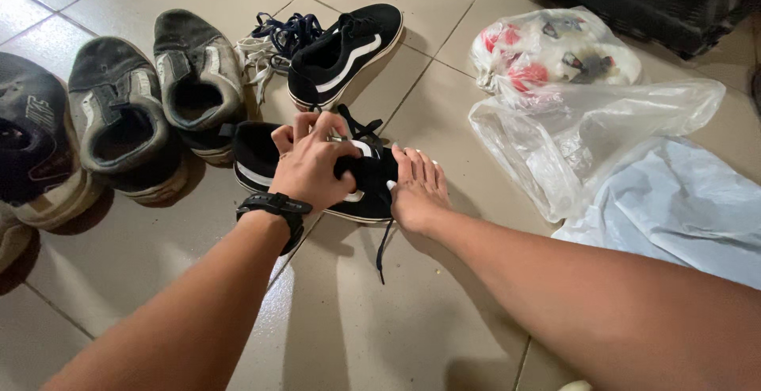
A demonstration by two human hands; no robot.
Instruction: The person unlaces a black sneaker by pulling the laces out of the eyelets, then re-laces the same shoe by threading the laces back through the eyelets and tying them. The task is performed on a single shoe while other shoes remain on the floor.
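Observation:
A black sneaker with a white stripe [258, 157] lies on its side on the tiled floor. My left hand [311, 163], a black watch on its wrist, is closed over the sneaker's lacing area. Black laces [383, 250] trail out from under it toward me. My right hand [418, 189], its nails painted white, lies flat with fingers extended against the sneaker's toe end. Whether it grips anything is hidden. The matching black sneaker [345, 52] stands just beyond, upright.
Worn grey-black shoes [119, 114] [198, 78] stand in a row at the left, and loose white and blue laces [273, 42] lie behind them. Clear plastic bags [587, 122], one holding red-and-white items [555, 50], and a pale blue bag [682, 201] lie at the right. A dark case [658, 3] sits at the top right.

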